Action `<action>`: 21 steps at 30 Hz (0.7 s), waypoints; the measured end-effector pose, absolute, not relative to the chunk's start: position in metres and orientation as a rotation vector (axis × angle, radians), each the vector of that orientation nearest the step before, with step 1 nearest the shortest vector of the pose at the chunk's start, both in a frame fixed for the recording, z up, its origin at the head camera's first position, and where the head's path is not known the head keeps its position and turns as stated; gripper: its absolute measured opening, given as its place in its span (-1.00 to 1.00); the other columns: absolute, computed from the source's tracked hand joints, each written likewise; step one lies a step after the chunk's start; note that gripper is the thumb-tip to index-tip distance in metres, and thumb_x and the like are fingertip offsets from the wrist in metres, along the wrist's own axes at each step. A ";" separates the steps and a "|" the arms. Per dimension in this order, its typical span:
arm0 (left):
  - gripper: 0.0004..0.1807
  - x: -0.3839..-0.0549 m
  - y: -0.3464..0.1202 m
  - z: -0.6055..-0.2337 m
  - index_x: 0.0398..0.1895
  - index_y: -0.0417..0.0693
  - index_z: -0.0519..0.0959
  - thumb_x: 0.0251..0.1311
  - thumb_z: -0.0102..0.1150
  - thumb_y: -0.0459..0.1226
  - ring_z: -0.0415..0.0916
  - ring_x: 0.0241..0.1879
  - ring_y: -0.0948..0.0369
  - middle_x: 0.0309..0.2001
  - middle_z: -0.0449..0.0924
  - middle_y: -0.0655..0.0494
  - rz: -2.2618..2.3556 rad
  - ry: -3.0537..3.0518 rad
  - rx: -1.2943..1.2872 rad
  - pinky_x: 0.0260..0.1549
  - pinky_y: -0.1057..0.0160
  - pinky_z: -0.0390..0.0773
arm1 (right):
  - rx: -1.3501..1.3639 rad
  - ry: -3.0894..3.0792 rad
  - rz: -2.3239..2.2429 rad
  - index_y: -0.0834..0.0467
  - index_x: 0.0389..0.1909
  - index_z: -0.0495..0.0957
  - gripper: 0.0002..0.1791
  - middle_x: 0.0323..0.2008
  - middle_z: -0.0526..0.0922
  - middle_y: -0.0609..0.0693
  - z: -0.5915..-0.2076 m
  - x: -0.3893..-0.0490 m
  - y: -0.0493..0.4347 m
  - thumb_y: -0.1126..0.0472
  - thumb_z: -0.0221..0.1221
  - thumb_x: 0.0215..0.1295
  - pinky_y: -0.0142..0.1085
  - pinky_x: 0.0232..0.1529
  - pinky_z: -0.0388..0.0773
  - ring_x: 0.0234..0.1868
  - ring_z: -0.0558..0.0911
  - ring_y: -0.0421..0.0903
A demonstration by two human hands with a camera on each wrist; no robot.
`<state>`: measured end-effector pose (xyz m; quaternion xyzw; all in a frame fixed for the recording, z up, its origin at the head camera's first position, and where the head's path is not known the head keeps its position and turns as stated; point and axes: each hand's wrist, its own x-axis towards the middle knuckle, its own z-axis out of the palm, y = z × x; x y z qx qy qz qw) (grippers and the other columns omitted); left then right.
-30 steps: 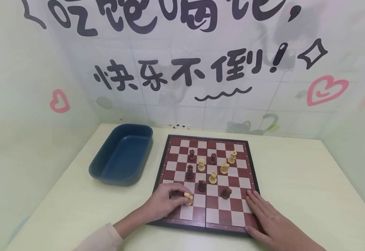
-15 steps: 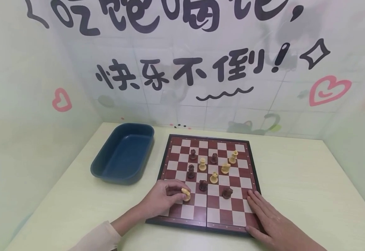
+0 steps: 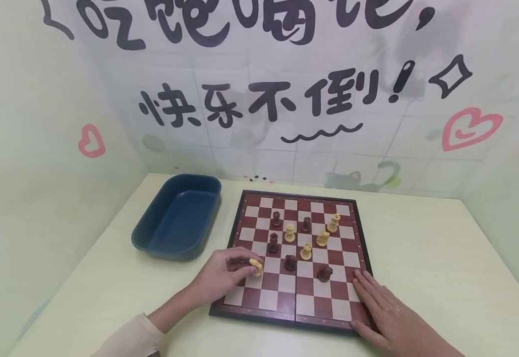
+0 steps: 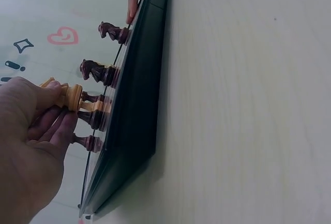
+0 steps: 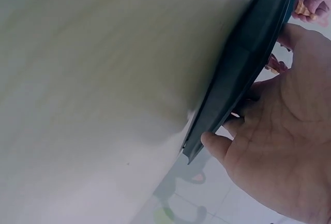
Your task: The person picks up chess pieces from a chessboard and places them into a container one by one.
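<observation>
Above the left part of the chessboard (image 3: 250, 297), my left hand (image 3: 220, 275) pinches a cream chess knight (image 3: 256, 267) between thumb and fingers. The left wrist view shows the knight's base (image 4: 74, 97) off the board, its top partly covered by the thumb. My right hand (image 3: 388, 315) rests with straight fingers on the board's near right edge. Dark pieces stand on the squares, among them a dark knight (image 3: 324, 273) and another (image 3: 290, 262). Among the cream pieces are a king (image 3: 333, 223), a second knight (image 3: 322, 239) and a shorter piece (image 3: 306, 252).
A dark blue plastic tub (image 3: 176, 218) stands on the pale table (image 3: 420, 248), left of the board. Behind the table hangs a printed white sheet (image 3: 250, 144) with black lettering. Dark chess pieces (image 3: 273, 243) stand close beyond the left hand.
My left hand has carried the cream knight away from me and to the left across the board. The right hand stays on the board's edge. The view has shifted slightly.
</observation>
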<state>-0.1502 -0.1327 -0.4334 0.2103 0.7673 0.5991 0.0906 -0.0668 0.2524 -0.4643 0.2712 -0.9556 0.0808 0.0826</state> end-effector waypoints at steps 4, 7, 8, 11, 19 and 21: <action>-0.82 -0.150 -0.135 -0.431 -0.10 -0.25 0.72 0.23 0.37 -0.46 0.70 -0.11 0.12 -0.08 0.70 0.00 1.795 2.286 0.649 -0.08 0.22 0.67 | 0.840 -2.818 0.215 0.28 0.50 0.25 -0.09 0.52 0.23 0.11 -0.465 -0.067 0.253 -0.26 0.20 0.38 -0.57 0.40 -0.34 0.57 -0.12 -0.25; -0.81 -0.151 -0.139 -0.428 -0.09 -0.29 0.71 0.22 0.37 -0.46 0.70 -0.12 0.10 -0.10 0.70 -0.03 1.817 2.296 0.654 -0.07 0.21 0.66 | 0.837 -2.821 0.213 0.28 0.50 0.26 -0.10 0.52 0.23 0.11 -0.464 -0.067 0.253 -0.26 0.19 0.39 -0.57 0.40 -0.35 0.57 -0.12 -0.26; -0.80 -0.152 -0.140 -0.428 -0.09 -0.30 0.71 0.23 0.37 -0.46 0.71 -0.12 0.09 -0.10 0.69 -0.04 1.830 2.291 0.649 -0.08 0.20 0.67 | 0.834 -2.824 0.212 0.28 0.50 0.26 -0.10 0.52 0.23 0.11 -0.465 -0.067 0.253 -0.27 0.19 0.39 -0.57 0.40 -0.36 0.56 -0.12 -0.26; -0.78 -0.153 -0.146 -0.424 -0.06 -0.37 0.67 0.24 0.35 -0.48 0.71 -0.10 0.05 -0.08 0.67 -0.13 1.884 2.244 0.655 -0.07 0.16 0.67 | 0.832 -2.819 0.206 0.28 0.49 0.26 -0.10 0.51 0.24 0.11 -0.465 -0.068 0.253 -0.26 0.19 0.38 -0.56 0.41 -0.36 0.56 -0.12 -0.26; -0.78 -0.156 -0.161 -0.416 -0.06 -0.36 0.68 0.23 0.33 -0.51 0.70 -0.09 0.08 -0.08 0.69 -0.16 1.907 2.353 0.698 -0.07 0.18 0.66 | 0.865 -2.768 0.188 0.28 0.50 0.25 -0.09 0.50 0.25 0.14 -0.467 -0.069 0.254 -0.26 0.21 0.37 -0.52 0.43 -0.36 0.57 -0.13 -0.24; -0.77 -0.157 -0.163 -0.415 -0.05 -0.39 0.66 0.23 0.33 -0.52 0.71 -0.09 0.06 -0.08 0.69 -0.19 1.923 2.347 0.708 -0.07 0.17 0.67 | 0.867 -2.767 0.186 0.29 0.50 0.25 -0.09 0.50 0.25 0.14 -0.468 -0.068 0.255 -0.26 0.21 0.37 -0.52 0.43 -0.36 0.57 -0.14 -0.25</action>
